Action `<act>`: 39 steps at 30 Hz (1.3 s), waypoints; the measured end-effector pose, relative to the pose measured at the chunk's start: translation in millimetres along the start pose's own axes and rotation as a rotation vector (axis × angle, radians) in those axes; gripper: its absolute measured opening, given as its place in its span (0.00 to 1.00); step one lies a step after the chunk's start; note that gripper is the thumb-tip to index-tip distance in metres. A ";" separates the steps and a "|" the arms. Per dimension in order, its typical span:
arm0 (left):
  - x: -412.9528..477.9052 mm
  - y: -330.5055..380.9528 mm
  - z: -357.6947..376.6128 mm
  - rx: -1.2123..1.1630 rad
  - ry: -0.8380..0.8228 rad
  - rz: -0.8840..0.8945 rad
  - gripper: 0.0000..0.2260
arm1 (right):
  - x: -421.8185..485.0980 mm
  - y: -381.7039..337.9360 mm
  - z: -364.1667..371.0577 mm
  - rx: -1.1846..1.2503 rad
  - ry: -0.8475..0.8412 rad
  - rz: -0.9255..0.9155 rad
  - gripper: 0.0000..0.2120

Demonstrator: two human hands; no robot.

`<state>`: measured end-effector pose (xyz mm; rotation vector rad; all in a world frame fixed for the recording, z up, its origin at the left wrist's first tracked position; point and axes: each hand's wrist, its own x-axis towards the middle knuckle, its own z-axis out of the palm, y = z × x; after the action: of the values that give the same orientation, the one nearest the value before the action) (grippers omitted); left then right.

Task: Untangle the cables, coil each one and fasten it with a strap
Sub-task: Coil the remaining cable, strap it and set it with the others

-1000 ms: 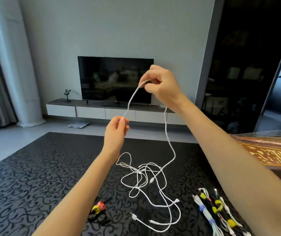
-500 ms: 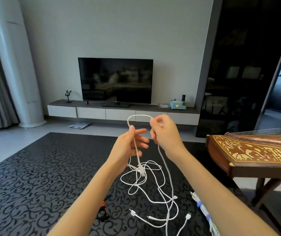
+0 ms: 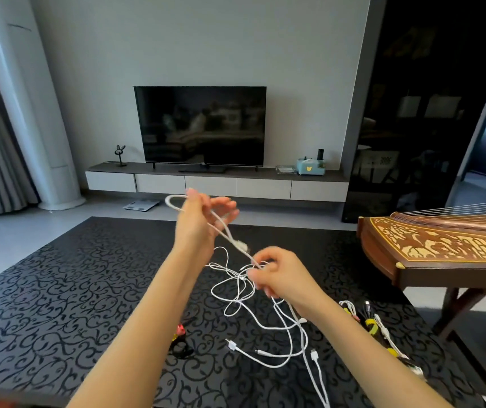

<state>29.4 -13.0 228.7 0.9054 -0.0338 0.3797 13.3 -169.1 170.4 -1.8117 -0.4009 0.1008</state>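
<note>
Above the dark rug (image 3: 59, 290): pinching white cable (image 3: 240, 245) in right grip (image 3: 280, 275), holding its loop up in left grip (image 3: 196, 225).

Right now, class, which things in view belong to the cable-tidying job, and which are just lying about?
Job: white cable in left hand and right hand; tangled cables; strapped bundles; coloured straps.
Lying about: television; guzheng; bathroom scale; rabbit ornament.

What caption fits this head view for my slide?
Left hand holds a loop of white cable; right hand pinches it above the tangle on the black surface.
</note>
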 end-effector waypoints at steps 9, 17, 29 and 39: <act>8.8 20.5 -30.4 0.967 -0.099 0.000 0.18 | -20.9 33.4 -35.5 -0.106 -0.032 -0.083 0.09; -27.2 -6.6 -16.6 0.816 -0.630 -0.518 0.34 | 3.3 -44.6 -32.5 -0.623 0.265 -0.463 0.07; -44.9 -29.0 -7.3 0.700 -0.672 -0.344 0.12 | 5.6 -60.2 -14.7 -0.213 0.209 -0.237 0.07; -39.2 -37.0 -2.7 0.380 -0.414 -0.274 0.13 | 6.9 -33.1 -15.6 -0.013 0.261 -0.179 0.06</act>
<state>4.9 -43.5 191.5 1.3350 -0.2211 -0.0663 16.8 -173.8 207.2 -1.7649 -0.3755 -0.2613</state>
